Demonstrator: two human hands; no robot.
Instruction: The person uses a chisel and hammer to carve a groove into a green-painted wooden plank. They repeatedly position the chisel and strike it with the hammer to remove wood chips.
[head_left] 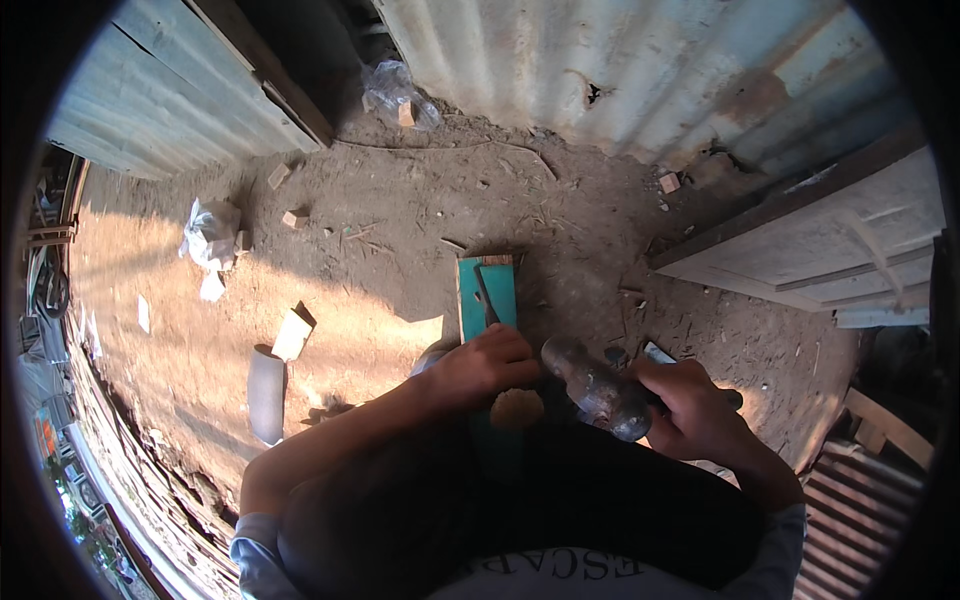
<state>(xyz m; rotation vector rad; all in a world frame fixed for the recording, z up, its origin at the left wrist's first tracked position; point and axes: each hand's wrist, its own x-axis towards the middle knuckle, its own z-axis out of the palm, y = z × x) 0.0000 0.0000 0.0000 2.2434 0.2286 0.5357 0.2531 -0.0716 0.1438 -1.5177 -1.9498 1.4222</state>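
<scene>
A teal board [486, 300] lies lengthwise in front of me, running back between my legs. My left hand [492, 360] is closed on a narrow metal tool [487, 305], like a chisel, whose shaft lies over the board. Just below that fist shows a rounded tan end [516, 408], apparently wooden and probably the tool's handle. My right hand [680, 400] grips a heavy metal hammer [595, 385], its head held a little to the right of my left hand and the tan end. My dark-clad legs are below both hands.
Corrugated metal walls [640, 50] bound the dirt floor, with wooden scraps [294, 335] and plastic bags [210, 240] on it. A grey roll-like object [266, 395] lies at left, a framed panel [790, 260] leans at right. A ribbed rusty sheet [860, 500] is at lower right.
</scene>
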